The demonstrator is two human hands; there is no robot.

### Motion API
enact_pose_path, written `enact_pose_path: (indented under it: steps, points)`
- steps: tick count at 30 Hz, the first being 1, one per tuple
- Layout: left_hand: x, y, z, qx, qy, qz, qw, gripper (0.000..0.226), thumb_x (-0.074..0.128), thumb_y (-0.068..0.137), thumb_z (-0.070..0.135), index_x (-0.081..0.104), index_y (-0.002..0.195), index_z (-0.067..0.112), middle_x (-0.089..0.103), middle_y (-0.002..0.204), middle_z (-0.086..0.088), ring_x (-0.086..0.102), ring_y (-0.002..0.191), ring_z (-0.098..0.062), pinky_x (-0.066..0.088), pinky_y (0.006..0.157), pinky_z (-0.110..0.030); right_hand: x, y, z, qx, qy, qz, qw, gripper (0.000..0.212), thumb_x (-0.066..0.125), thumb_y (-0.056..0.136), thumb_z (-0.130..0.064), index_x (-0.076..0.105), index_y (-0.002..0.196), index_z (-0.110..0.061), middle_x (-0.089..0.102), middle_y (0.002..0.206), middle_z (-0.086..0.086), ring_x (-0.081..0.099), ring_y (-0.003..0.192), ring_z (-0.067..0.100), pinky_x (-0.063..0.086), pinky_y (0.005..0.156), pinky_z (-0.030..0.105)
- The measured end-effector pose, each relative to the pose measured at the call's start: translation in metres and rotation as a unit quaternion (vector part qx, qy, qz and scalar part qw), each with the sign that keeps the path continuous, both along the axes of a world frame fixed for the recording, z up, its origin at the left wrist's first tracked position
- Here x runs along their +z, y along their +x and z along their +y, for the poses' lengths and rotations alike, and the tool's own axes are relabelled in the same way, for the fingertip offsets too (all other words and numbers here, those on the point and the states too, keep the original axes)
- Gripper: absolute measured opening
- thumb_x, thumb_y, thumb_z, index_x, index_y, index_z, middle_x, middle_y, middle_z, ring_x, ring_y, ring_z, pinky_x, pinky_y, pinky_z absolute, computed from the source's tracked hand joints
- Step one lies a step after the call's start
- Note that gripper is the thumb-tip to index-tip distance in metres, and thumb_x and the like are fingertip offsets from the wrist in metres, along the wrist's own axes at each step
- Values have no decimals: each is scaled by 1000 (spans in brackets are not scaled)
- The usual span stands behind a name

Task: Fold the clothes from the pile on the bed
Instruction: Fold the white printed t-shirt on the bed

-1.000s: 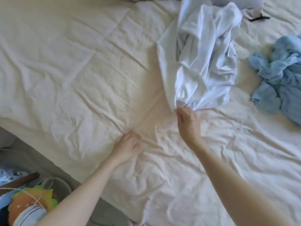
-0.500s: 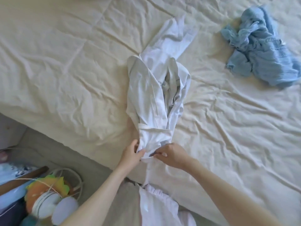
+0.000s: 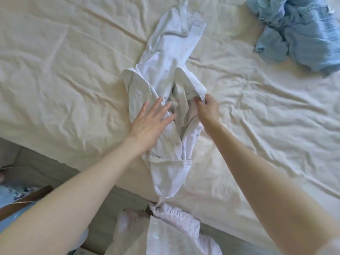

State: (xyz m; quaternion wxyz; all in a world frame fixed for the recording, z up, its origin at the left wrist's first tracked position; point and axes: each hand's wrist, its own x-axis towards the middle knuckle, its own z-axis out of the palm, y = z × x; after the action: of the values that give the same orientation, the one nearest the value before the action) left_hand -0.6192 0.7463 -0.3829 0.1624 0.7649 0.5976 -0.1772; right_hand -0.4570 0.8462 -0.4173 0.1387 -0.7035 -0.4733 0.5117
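Judging by how things lie, the folding has barely begun: one white garment (image 3: pixel 165 74) is stretched in a long, bunched, twisted strip across the bed (image 3: pixel 64 70), running from the far middle of the sheet down to the near edge, where its end hangs over. It is neither flat nor folded; its layers overlap and a flap stands up at mid-length. The left hand (image 3: pixel 150 122) lies on the garment's left side with fingers straight and spread, pressing the cloth down. The right hand (image 3: pixel 207 109) pinches a raised fold of the same garment just beside the left, fingers curled round the fabric edge, seemingly to pull that layer outward and open it. So the step in hand looks like spreading the piece flat, which must come before any fold. Still to do, as far as can be seen: flatten this garment, fold it, then deal with the blue garment (image 3: pixel 298 30), which sits crumpled at the far right of the bed, well apart from the hands and untouched. No folded piece is in view. Counted: two hands, one white garment, one blue heap that may be one item or more, which I cannot tell, and one bed. Pale cloth at the bottom edge seems to be the person's own clothing.
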Motion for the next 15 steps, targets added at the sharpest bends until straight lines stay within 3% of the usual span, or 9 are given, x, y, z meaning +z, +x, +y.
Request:
enact_pose_path:
  steps: [2,4,5,6,8,10,12,13,15]
  points:
    - [-4,0,13,-8,-29,10,1000,63,43,91,8,20,147,27,18,154,-4,6,145,-24,10,114,-44,3,24,-7,-93,-35,49,994,13,48,92,-14,60,95,-11,61,90,6,55,83,17,44,73,29]
    - [-5,-11,5,26,-59,10,998,57,43,93,14,25,145,29,42,134,-4,35,130,-23,34,96,-36,6,55,-17,-144,-53,43,987,17,45,91,-11,62,91,-13,62,89,7,56,84,17,45,70,30]
    - [-3,-19,-7,55,-89,11,994,57,43,93,16,25,145,32,47,126,-3,44,121,-23,39,86,-34,9,73,-22,-164,-60,35,984,18,45,91,-10,62,87,-13,62,85,6,56,83,18,44,68,30]
    - [1,-29,-21,84,-127,12,988,55,42,94,18,26,145,33,49,123,-2,48,116,-24,41,81,-33,12,91,-27,-192,-70,27,979,18,44,91,-9,62,87,-11,61,82,5,55,81,18,43,67,29]
    - [7,-49,-53,141,-214,8,967,45,39,97,21,38,141,32,47,128,-1,47,120,-22,45,88,-34,15,126,-38,-261,-96,29,960,19,43,89,-3,62,92,0,56,77,5,52,75,19,40,63,27]
    - [14,-57,-67,198,-248,-20,948,39,41,97,20,49,135,26,47,133,-3,46,123,-21,44,94,-37,18,149,-50,-290,-119,31,949,18,42,88,0,58,97,1,56,86,13,53,76,25,44,65,28]
    - [21,-45,-59,236,-140,-68,959,35,49,93,11,58,127,15,55,124,-10,56,111,-29,48,85,-42,21,156,-58,-228,-96,-44,968,28,48,91,-9,53,118,-1,56,117,20,54,105,35,46,88,39]
    - [23,-33,-49,231,-70,-87,967,33,55,88,4,61,120,8,60,115,-14,61,101,-34,51,77,-44,23,153,-59,-156,-50,-117,979,39,52,93,-14,48,130,-3,51,130,20,49,119,34,39,100,41]
    - [21,-5,-20,185,73,-126,972,34,66,78,-3,64,111,2,62,104,-18,63,90,-38,52,69,-47,28,140,-56,7,119,-224,967,44,58,91,-15,49,133,-2,49,134,20,44,125,35,32,105,43]
